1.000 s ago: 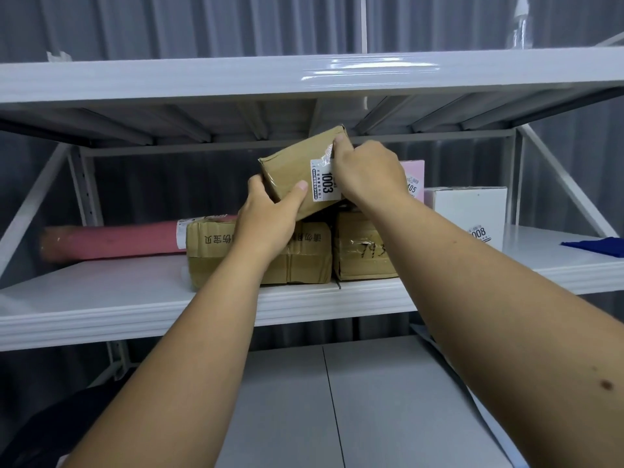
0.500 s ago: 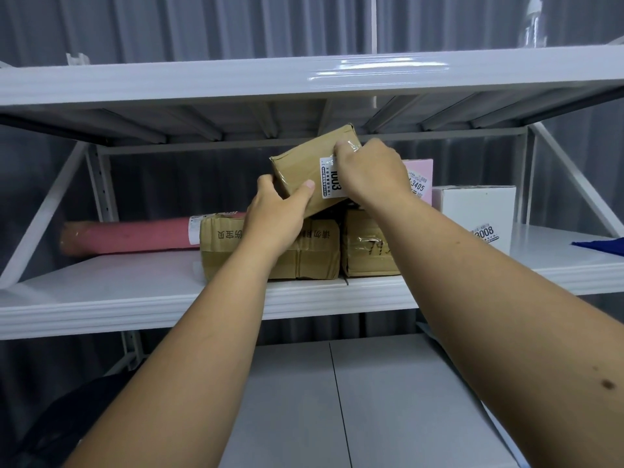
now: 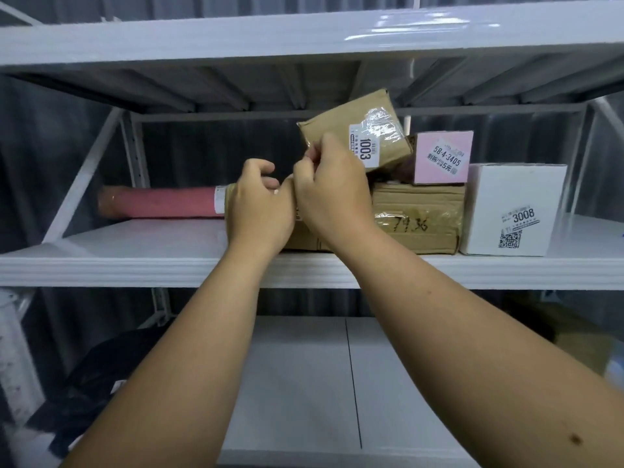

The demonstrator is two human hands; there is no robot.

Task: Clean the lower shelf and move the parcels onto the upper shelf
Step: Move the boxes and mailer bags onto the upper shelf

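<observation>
We see a white metal shelf unit; its middle shelf (image 3: 135, 265) carries the parcels, w/ another shelf (image 3: 202, 42) above and a lower shelf (image 3: 304, 383) below, partly blocked by our forearms.

Parcels on the middle shelf, largest first:
- White box (image 3: 513, 211), far right, label "3008" + QR code; upright, just beside the taped box.
- Pink roll (image 3: 162, 202), lying flat at the back left; its right end is hidden behind our left hand.
- Brown taped box (image 3: 418, 217), handwritten digits on front, approx. "79 36", hard to read.
- Another brown carton (image 3: 304, 236) to its left, mostly hidden by both hands; only the bottom edge shows.
- Brown parcel (image 3: 354, 130), label "1003", tilted, resting atop the cartons and leaning against the pink box.
- Pink box (image 3: 442, 158), label "58-4-3405", on top of the taped box; left part hidden by parcel 1003.

Hands:
- Right hand (image 3: 332, 194): fingers curled, tips at the lower-left edge of parcel 1003; we cannot tell whether it pinches the parcel or only touches it.
- Left hand (image 3: 258, 206): fingers loosely curled, holds nothing visible, touching the right hand.

Bottom left: dark item (image 3: 98, 383), blurred, not identifiable.
</observation>
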